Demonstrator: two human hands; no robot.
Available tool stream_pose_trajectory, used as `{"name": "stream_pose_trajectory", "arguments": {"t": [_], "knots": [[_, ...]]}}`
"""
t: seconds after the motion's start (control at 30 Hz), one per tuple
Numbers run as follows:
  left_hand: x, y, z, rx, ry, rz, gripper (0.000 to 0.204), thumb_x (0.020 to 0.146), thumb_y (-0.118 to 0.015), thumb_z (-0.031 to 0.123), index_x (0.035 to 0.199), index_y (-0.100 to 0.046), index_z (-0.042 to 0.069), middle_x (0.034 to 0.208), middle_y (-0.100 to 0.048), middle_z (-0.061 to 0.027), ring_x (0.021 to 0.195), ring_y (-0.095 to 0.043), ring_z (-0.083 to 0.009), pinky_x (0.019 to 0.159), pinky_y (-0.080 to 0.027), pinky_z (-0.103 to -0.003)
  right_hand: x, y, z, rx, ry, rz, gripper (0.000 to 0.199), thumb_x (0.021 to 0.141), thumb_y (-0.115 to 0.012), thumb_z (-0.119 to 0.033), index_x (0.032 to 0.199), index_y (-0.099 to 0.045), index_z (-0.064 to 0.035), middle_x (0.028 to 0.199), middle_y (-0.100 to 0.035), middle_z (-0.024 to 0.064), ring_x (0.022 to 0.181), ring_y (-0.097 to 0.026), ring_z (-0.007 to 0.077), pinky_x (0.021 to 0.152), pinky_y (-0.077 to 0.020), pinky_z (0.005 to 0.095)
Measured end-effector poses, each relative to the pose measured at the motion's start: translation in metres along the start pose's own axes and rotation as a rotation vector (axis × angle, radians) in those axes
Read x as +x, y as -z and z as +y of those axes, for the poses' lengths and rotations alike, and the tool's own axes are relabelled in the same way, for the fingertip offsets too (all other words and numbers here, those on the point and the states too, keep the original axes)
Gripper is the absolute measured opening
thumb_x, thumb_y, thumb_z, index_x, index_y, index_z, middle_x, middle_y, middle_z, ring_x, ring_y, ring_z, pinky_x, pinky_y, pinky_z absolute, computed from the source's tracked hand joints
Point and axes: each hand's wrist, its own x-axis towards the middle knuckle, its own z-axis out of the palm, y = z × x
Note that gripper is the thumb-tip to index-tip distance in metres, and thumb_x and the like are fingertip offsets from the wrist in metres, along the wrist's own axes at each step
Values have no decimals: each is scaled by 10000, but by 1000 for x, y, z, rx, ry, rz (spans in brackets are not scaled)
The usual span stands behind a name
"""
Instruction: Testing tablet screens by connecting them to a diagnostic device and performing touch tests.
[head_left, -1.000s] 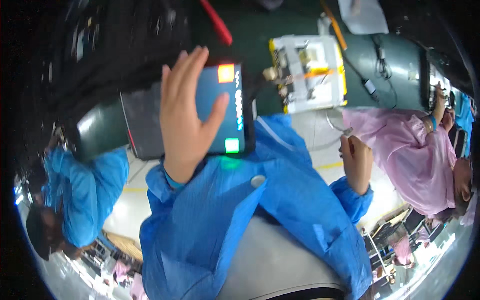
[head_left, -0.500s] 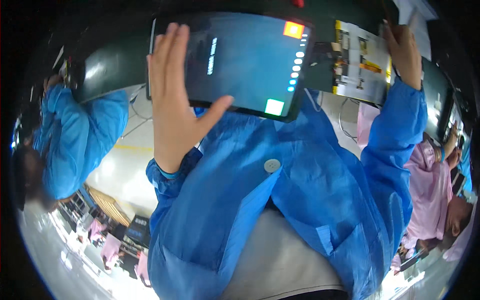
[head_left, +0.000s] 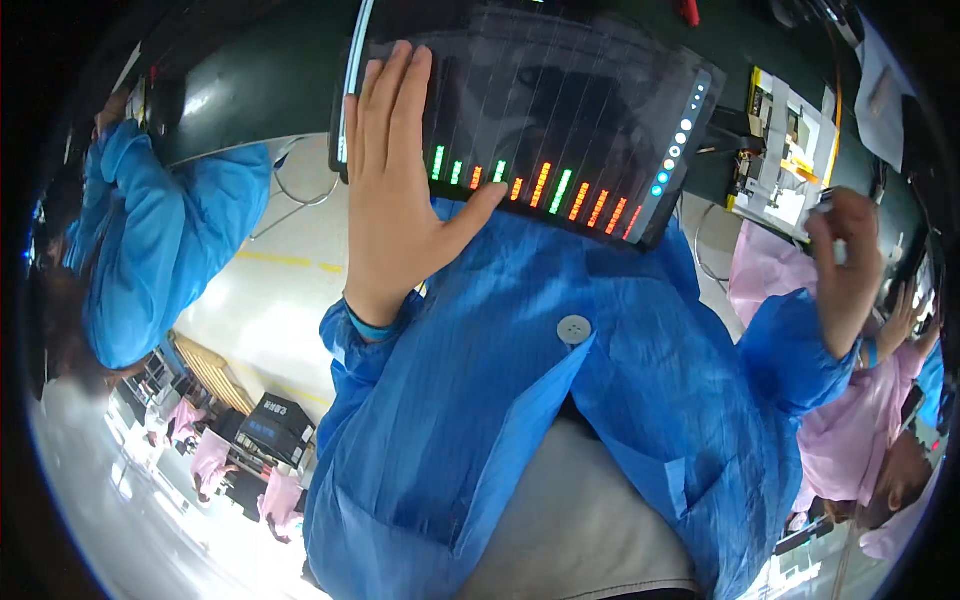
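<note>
The left hand (head_left: 400, 210) lies flat, unclenched, hiding part of the dark tablet (head_left: 570, 90) at the green table (head_left: 240, 105)'s edge; beside the white-and-yellow board (head_left: 780, 140) the right hand (head_left: 850, 265) curls, its grip impossible to tell; green and red writing (head_left: 561, 191) lines the screen

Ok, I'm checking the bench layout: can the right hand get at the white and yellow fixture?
Probably yes: the right hand is close by the white and yellow fixture, and nothing seen stands between them. Whether the hand holds something is unclear.
</note>
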Motion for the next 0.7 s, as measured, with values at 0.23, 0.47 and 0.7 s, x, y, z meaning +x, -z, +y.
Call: {"name": "stream_pose_trajectory", "arguments": {"t": [0.23, 0.47, 0.7], "knots": [[8, 13, -14, -113, 30, 32, 900, 754, -641, 402, 1435, -194, 18, 1478, -253, -171, 1382, -190, -366, 1098, -55, -549, 5, -55, -32, -149, 349, -70, 164, 749, -687, -185, 753, -562, -79, 666, -549, 67, 600, -589, 252, 538, -466, 364], [19, 7, -47, -102, 186, 96, 717, 840, -539, 416, 1419, -298, 68, 1439, -348, -151, 1358, -281, -315, 1118, -145, -467, 9, -65, -22, -248, 336, -37, 172, 786, -640, -234, 760, -543, -95, 673, -565, 52, 621, -608, 240, 533, -486, 359], [25, -5, -45, -415, 365, 73, 659, 859, -439, 469, 1387, -396, 78, 1414, -390, -140, 1305, -375, -271, 1068, -291, -379, 6, -62, -13, -196, 413, -112, 151, 790, -614, -210, 783, -540, -80, 676, -554, 55, 635, -617, 234, 534, -489, 355]]}}
